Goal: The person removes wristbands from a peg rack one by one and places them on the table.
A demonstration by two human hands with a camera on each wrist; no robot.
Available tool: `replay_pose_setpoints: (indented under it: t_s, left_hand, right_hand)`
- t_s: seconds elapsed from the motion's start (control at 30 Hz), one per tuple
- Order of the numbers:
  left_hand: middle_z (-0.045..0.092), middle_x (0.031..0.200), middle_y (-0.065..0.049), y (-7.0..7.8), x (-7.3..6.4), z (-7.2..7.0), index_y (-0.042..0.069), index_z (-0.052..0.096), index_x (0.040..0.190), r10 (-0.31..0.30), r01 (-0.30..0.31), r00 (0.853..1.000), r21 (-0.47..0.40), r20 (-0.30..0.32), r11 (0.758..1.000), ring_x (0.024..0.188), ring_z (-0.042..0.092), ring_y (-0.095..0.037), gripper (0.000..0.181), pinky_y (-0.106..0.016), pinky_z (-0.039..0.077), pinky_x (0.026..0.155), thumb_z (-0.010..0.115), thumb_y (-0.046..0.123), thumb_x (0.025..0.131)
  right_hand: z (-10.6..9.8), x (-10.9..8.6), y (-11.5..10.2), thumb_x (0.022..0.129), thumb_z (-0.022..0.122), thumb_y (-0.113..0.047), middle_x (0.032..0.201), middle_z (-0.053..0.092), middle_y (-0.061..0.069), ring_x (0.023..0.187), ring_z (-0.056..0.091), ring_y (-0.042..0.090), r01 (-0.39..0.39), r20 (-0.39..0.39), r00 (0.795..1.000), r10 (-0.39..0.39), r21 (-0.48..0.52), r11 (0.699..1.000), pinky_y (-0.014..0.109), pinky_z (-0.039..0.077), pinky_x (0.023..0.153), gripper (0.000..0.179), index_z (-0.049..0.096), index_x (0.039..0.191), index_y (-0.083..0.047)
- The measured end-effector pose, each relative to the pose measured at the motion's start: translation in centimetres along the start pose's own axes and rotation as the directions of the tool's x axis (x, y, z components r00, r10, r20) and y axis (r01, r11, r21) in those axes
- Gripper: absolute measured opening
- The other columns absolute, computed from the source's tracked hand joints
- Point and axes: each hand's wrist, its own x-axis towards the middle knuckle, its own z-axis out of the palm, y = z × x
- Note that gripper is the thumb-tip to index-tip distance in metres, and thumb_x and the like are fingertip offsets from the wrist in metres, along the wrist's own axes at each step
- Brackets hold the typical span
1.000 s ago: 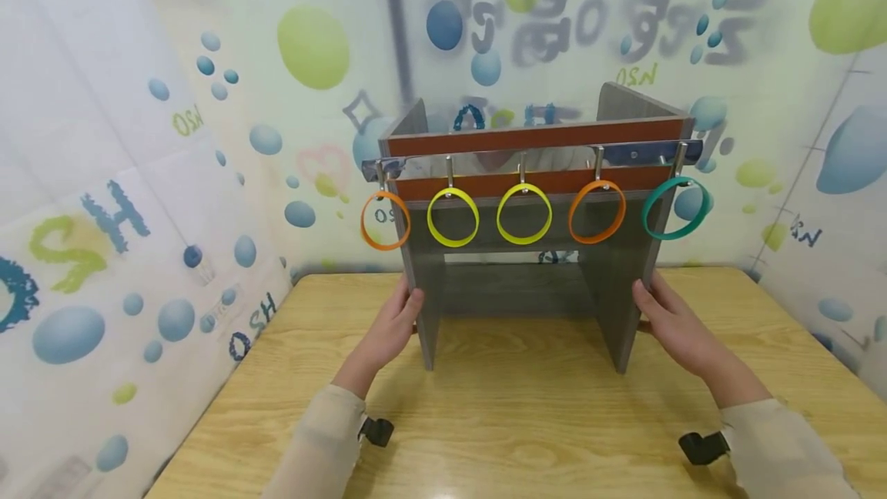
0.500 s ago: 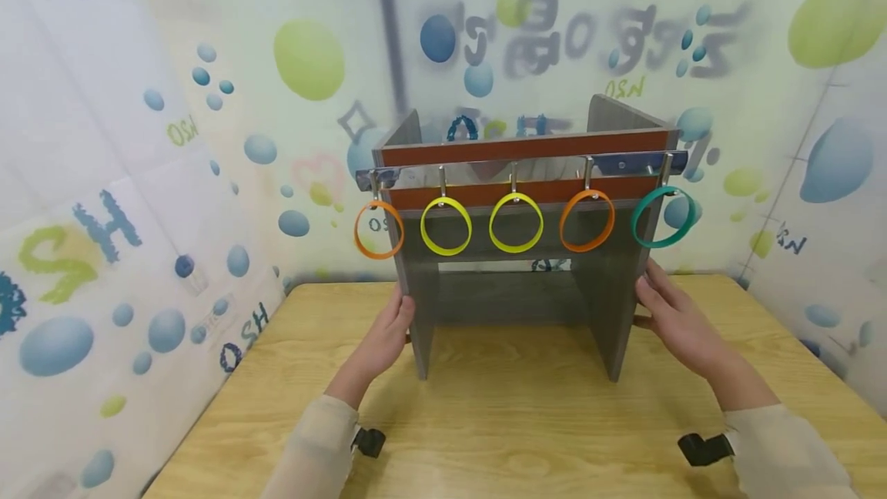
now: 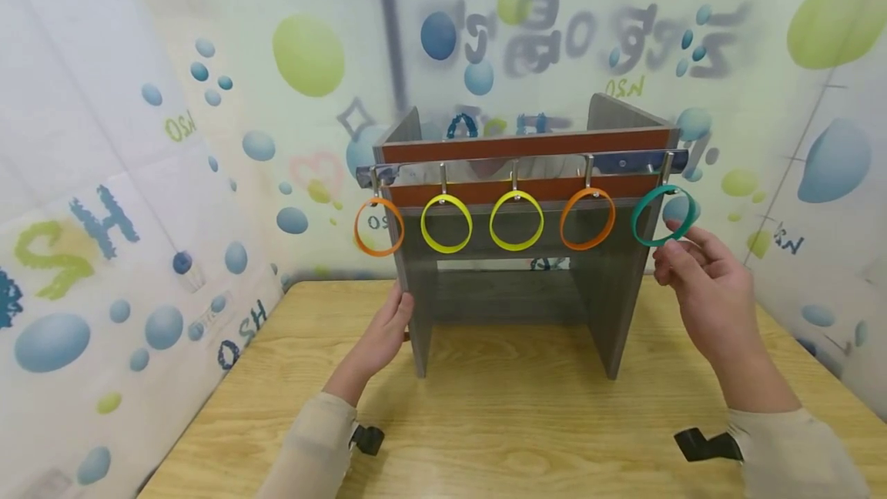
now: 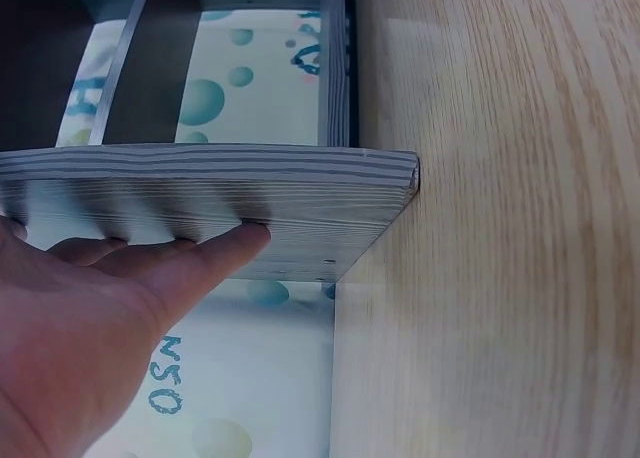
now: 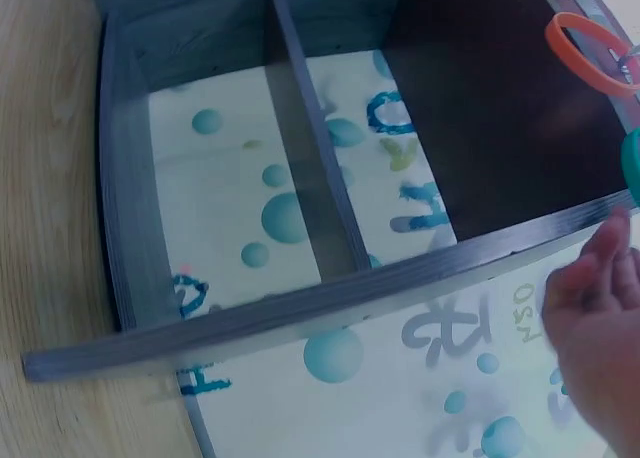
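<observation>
A grey wooden stand (image 3: 509, 303) stands on the table, with a metal hook rail (image 3: 485, 169) across its red-brown front. My left hand (image 3: 377, 337) rests against the stand's left side panel; the left wrist view shows its fingers stretched along that panel. My right hand (image 3: 714, 295) is at the rail's right end, thumb and index finger pinching the lower edge of a teal ring (image 3: 635, 218), which still hangs on its hook. Along the rail hang an orange ring (image 3: 607, 226), a yellow ring (image 3: 540, 229), another yellow ring (image 3: 469, 233) and a leftmost orange ring (image 3: 399, 237).
The wood-grain table (image 3: 513, 422) extends in front of the stand and to both sides. A patterned curtain (image 3: 312, 145) with bubbles and letters closes off the back and sides. A black bracket (image 3: 707, 445) juts from the right sleeve.
My right hand has left the stand's right side panel and moved up to the teal ring. The left hand stays on the left panel. The camera view has shifted slightly.
</observation>
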Motion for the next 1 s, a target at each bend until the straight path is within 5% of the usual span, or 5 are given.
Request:
replay_pose_setpoints:
  t_s: [0.23, 0.7, 0.83, 1.0]
  left_hand:
    - [0.017, 0.179, -0.012, -0.1, -0.1, -0.2, 0.039, 0.004, 0.172, 0.009, -0.009, 1.000, 0.001, -0.004, 1.000, 0.154, 0.039, -0.050, 0.058, -0.071, 0.049, 0.110, 0.024, 0.044, 0.118]
    - [0.019, 0.178, -0.016, -0.2, -0.2, -0.2, 0.033, 0.004, 0.173, -0.001, 0.001, 1.000, -0.019, -0.005, 1.000, 0.151, 0.042, -0.052, 0.059, -0.067, 0.051, 0.110, 0.025, 0.042, 0.118]
    - [0.020, 0.178, -0.015, -0.2, -0.1, -0.1, 0.035, 0.005, 0.173, -0.002, 0.002, 1.000, -0.019, -0.002, 1.000, 0.152, 0.040, -0.052, 0.059, -0.068, 0.050, 0.111, 0.026, 0.042, 0.118]
    - [0.015, 0.180, -0.011, -0.3, 0.0, -0.1, 0.038, 0.004, 0.173, 0.003, -0.002, 1.000, -0.011, 0.002, 1.000, 0.155, 0.037, -0.050, 0.060, -0.070, 0.048, 0.112, 0.026, 0.044, 0.118]
  right_hand:
    - [1.2, 0.1, -0.5, 0.105, 0.059, 0.007, 0.088, 0.079, 0.009, 0.073, 0.067, 0.016, 0.035, -0.034, 0.999, -0.027, 0.252, 0.967, 0.021, 0.060, 0.068, 0.019, 0.072, 0.119, 0.010]
    - [4.2, 0.5, -2.1, 0.098, 0.067, 0.010, 0.090, 0.072, 0.020, 0.063, 0.062, 0.024, 0.192, -0.272, 0.959, -0.086, 0.394, 0.899, 0.025, 0.060, 0.060, 0.018, 0.067, 0.111, 0.022]
    - [4.7, -0.1, -2.7, 0.099, 0.064, 0.013, 0.090, 0.073, 0.022, 0.065, 0.063, 0.025, 0.188, -0.230, 0.968, -0.098, 0.406, 0.894, 0.027, 0.061, 0.061, 0.017, 0.066, 0.112, 0.023]
    - [5.3, -1.1, -3.1, 0.101, 0.055, 0.018, 0.097, 0.077, 0.021, 0.070, 0.071, 0.025, 0.135, -0.068, 0.991, -0.118, 0.421, 0.897, 0.030, 0.063, 0.067, 0.019, 0.070, 0.112, 0.020]
